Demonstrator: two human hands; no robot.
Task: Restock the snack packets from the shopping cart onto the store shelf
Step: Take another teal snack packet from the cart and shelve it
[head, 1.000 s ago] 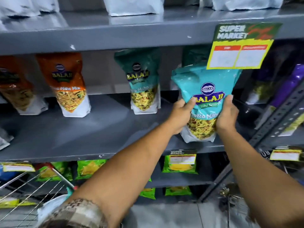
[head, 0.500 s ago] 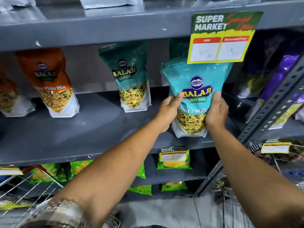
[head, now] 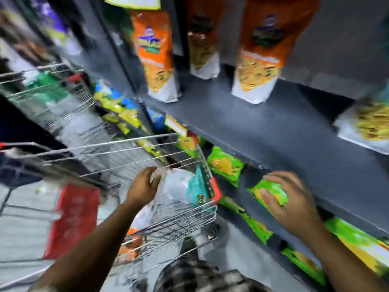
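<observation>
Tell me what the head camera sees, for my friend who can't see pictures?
A person's left hand reaches into a wire shopping cart onto a teal and white snack packet; whether it grips it is too blurry to tell. The right hand hovers open by green packets under a grey shelf of orange packets.

Motion blur limits the count. Shelf (head: 263,131): three orange packets standing, the left (head: 156,57), the middle (head: 203,39) and the right (head: 260,53); one further packet (head: 370,123) cut off at the right edge, colour unclear. Lower shelf: at least four green packets, the nearest the cart (head: 226,165); exact number cannot be told. Cart (head: 168,224): one teal-and-white packet (head: 185,186) and orange packets (head: 131,243) beneath, number unclear. Hands: two, left (head: 143,187) and right (head: 292,205). Red sign (head: 72,220): one.
</observation>
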